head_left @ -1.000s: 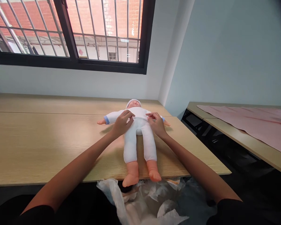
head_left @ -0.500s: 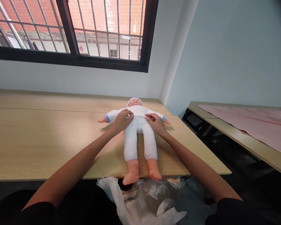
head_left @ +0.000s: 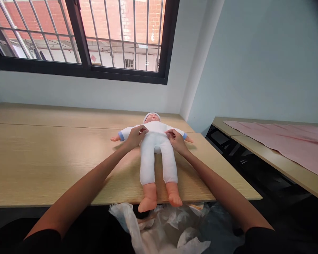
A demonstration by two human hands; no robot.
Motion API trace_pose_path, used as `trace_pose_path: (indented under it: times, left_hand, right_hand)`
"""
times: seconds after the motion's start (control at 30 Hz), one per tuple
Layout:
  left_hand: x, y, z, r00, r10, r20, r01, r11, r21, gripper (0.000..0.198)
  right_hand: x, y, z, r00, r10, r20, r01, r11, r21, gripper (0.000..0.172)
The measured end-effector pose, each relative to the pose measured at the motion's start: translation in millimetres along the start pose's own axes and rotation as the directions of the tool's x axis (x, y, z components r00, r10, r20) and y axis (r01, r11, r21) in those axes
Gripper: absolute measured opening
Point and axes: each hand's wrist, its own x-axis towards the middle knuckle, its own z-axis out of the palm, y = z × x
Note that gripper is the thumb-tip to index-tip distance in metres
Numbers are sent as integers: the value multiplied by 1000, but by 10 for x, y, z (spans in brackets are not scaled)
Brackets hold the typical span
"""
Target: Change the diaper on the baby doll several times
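You are touching the doll's soft, matt white cloth suit [head_left: 157, 158] with your left hand [head_left: 134, 137] and right hand [head_left: 177, 140]. Its foot [head_left: 147, 199] is showing smooth, faintly glossy plastic, the table top [head_left: 42, 162] smooth wood-grain laminate, the pink sheet [head_left: 283, 144] matt cloth, and the crumpled bag [head_left: 127, 220] thin, shiny plastic.

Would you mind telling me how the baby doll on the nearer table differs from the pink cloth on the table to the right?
The baby doll wears white and has peach-coloured feet, while the pink cloth is one plain colour. The doll is a shaped figure lying on its back; the cloth is spread flat. The left hand and right hand rest on the doll, and neither touches the cloth. Both lie on light wood tabletops.
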Motion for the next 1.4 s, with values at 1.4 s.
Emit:
trace_pose_path:
  times: [1.4]
  left_hand:
    - [16, -193, -14, 1000, 20, 2, -20, 1000, 8, 17]
  right_hand:
    - [116, 80, -43, 990, -141, -5, 138, 977, -162, 17]
